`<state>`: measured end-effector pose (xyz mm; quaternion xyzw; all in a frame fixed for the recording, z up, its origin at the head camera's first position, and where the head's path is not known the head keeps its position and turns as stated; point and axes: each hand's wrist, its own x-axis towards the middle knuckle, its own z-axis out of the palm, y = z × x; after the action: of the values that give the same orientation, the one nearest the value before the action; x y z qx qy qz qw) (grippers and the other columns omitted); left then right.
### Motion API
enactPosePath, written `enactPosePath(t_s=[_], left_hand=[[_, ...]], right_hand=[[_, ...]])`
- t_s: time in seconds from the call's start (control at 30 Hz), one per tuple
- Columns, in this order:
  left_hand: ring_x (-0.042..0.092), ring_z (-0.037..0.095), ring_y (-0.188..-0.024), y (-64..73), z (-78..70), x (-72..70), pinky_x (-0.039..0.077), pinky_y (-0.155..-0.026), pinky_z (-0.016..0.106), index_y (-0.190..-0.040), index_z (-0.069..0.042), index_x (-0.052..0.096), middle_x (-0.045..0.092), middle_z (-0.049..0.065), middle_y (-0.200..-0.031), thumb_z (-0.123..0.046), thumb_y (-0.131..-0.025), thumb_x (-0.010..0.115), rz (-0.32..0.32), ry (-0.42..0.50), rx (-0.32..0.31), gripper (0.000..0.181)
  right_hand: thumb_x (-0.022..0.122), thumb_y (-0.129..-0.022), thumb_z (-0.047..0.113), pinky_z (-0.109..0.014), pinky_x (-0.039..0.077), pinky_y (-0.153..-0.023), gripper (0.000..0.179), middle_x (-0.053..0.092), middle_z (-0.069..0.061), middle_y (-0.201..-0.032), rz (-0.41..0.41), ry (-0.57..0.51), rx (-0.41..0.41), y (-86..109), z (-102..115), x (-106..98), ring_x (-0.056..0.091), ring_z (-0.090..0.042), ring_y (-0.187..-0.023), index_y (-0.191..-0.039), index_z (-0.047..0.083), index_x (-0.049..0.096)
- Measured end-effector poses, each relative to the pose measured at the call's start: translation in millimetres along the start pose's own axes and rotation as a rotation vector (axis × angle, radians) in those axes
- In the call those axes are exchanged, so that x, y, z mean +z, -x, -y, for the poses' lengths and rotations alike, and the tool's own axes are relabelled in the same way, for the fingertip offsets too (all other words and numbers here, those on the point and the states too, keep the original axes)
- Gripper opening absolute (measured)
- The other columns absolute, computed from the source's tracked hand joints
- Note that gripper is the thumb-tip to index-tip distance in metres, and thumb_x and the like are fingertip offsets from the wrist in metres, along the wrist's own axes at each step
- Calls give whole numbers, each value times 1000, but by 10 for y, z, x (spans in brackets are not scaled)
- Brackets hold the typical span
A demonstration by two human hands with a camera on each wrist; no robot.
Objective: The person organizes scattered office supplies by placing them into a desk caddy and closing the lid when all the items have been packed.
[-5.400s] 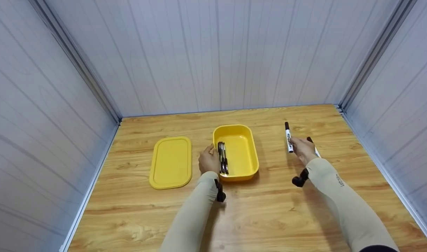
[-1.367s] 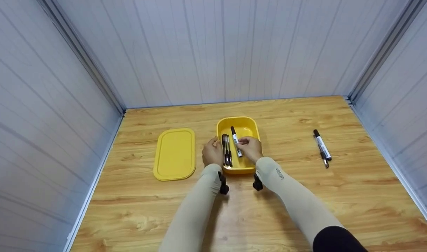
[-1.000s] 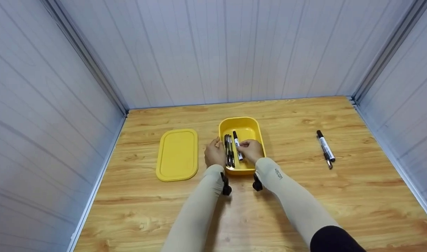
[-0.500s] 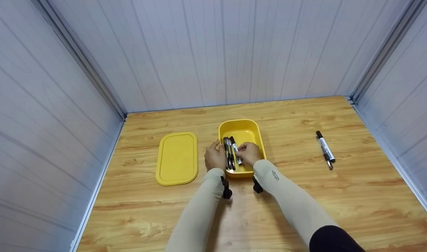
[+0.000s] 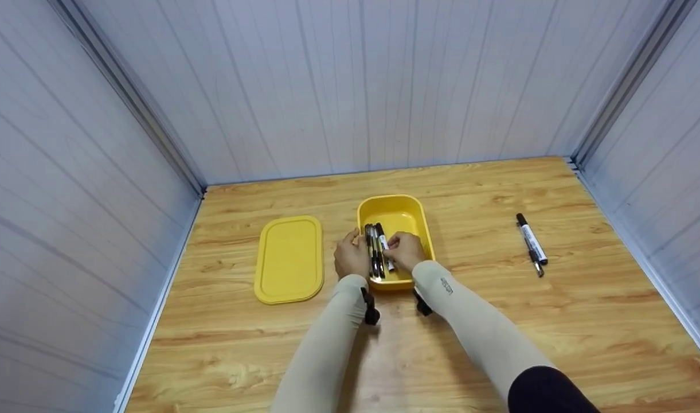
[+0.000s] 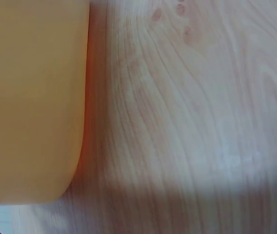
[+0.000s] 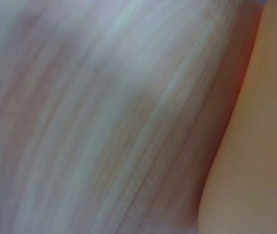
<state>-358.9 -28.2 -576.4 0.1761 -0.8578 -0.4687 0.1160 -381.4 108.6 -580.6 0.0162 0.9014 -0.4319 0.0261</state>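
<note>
Yellow box point(image 5: 393, 284) btwn hands point(image 5: 351, 255), wht marker point(image 5: 383, 241) inside, pinched by R point(image 5: 407, 251)

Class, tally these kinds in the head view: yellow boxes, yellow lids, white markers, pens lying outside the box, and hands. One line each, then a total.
Yellow box: 1
Yellow lid: 1
White markers: 2 (one in the box, one on the table)
Pen outside the box: 1
Hands: 2 (left hand, right hand)
Total: 7
</note>
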Motion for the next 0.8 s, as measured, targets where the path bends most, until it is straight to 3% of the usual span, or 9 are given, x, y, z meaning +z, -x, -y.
enactPosePath(t_s=[0.33,0.6,0.8], left_hand=[[65,17,-71,-3,0,7,49,-66,41,-122,-25,71,72,1,-87,-31,-96,61,-23,-28,10,29],[60,15,-62,-21,-10,8,46,-59,37,-123,-26,70,69,-1,-78,-30,-96,62,-22,-13,-3,29],[60,16,-61,-13,-3,25,46,-59,39,-123,-27,70,67,-1,-73,-30,-96,62,-23,-27,2,29]], right_hand=[[76,-84,16,-39,51,-81,25,68,-12,-93,-58,168,-178,-24,116,-139,63,-25,-87,-101,-1,70],[68,-89,12,-38,54,-79,22,66,-13,-100,-128,372,-355,-49,82,-353,64,-26,-90,-106,-1,69],[64,-89,8,-38,54,-80,23,62,-15,-103,-204,433,-344,-65,-51,-538,60,-29,-96,-110,-2,68]])
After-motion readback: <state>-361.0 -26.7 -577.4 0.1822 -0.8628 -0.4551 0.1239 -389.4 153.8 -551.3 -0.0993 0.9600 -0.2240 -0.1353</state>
